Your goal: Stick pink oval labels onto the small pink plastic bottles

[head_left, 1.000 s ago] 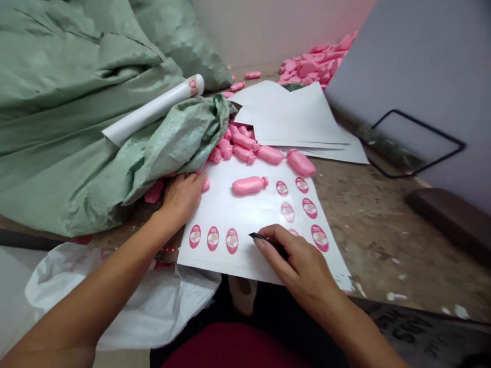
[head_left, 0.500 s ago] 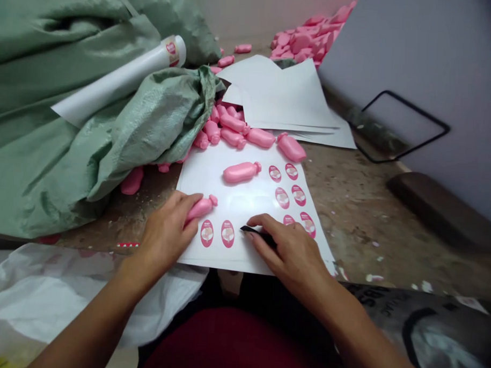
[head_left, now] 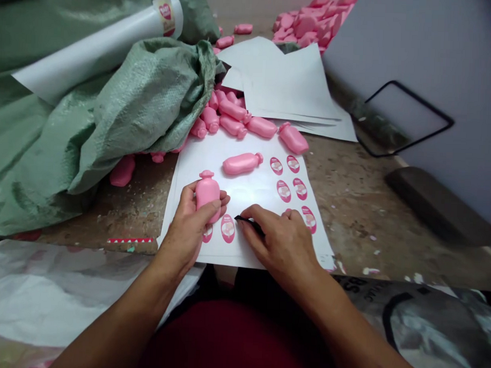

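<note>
Left hand: and the left hand (head_left: 185, 219) is holding a pink bottle (head_left: 207, 196), thumb lying across its lower front, fingertips showing past its right side.
Held bottle: it's standing neck-up in that grip, over the left part of the sticker sheet (head_left: 249, 194).
Right hand: over here the right hand (head_left: 282, 236) is pinching a slim black tool (head_left: 250, 224) between thumb and fingers, the tip pointing left.
Tool tip: it's hovering or resting, can't tell which, just beside an oval sticker (head_left: 228, 228).
Stickers: another oval is peeking out, partly covered, by the left hand; more are running in two columns along the right side, one partly hidden behind the right hand.
Loose bottle: a single bottle (head_left: 242, 163) is lying on its side on the sheet, neck facing right.
Bottle pile: more pink bottles (head_left: 234, 111) are crowding the far edge, by the mouth of a green sack (head_left: 152, 95).
Roll: a white roll (head_left: 93, 44) is lying slanted across the sack.
Far side: blank white sheets (head_left: 281, 83) are spreading over the worn table (head_left: 361, 220), with a pink heap (head_left: 311, 22) rising behind.
Right side: a dark block (head_left: 438, 207) is sitting near a black wire frame (head_left: 453, 122).
</note>
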Action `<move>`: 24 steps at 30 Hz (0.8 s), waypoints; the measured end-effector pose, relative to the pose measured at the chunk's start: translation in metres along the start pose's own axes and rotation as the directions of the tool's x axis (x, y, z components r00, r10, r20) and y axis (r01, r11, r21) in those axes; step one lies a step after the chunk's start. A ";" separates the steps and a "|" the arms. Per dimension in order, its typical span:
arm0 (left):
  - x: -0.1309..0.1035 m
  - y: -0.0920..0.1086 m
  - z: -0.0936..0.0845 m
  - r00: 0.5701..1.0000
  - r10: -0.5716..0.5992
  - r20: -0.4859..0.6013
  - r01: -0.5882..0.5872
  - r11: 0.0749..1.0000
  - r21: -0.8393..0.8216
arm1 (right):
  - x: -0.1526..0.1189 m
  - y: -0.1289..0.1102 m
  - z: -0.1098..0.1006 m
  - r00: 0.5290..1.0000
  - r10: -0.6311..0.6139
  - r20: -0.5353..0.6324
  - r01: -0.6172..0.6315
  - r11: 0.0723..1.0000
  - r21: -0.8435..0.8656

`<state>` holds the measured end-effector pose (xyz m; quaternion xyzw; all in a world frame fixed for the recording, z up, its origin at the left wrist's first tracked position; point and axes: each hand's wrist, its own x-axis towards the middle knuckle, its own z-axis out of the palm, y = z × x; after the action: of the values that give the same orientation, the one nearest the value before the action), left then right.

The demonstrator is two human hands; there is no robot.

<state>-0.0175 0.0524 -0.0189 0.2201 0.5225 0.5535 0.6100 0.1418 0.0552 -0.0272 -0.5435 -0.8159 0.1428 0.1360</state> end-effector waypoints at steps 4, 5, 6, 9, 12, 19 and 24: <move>0.000 0.001 -0.002 1.000 -0.016 0.001 0.016 1.000 -0.023 | -0.002 -0.001 0.004 0.997 -0.044 -0.063 0.041 0.998 -0.054; 0.000 0.001 -0.003 1.000 -0.016 0.003 0.016 1.000 -0.025 | -0.002 -0.002 0.005 0.994 -0.061 -0.093 0.055 0.996 -0.071; 0.000 0.001 -0.003 1.000 -0.015 0.006 0.016 1.000 -0.025 | -0.003 -0.003 0.006 0.990 -0.075 -0.123 0.065 0.994 -0.089; 0.000 0.000 -0.004 1.000 -0.017 0.017 0.017 1.000 -0.019 | -0.003 -0.004 0.008 0.981 -0.089 -0.170 0.071 0.991 -0.112; 0.001 0.000 -0.006 0.999 -0.018 0.038 0.018 1.000 -0.007 | -0.001 -0.003 0.008 0.988 -0.059 -0.139 0.052 0.997 -0.053; 0.003 -0.002 -0.009 0.999 -0.038 0.036 0.041 0.996 -0.080 | -0.002 0.001 0.006 0.989 -0.055 -0.138 0.053 0.998 -0.018; 0.004 0.001 -0.006 0.999 -0.052 0.017 0.054 0.993 -0.107 | 0.000 -0.003 0.008 0.986 -0.074 -0.152 0.060 0.994 -0.094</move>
<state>-0.0243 0.0542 -0.0216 0.1768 0.4934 0.5630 0.6390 0.1359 0.0536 -0.0328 -0.5306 -0.8263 0.0589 0.1795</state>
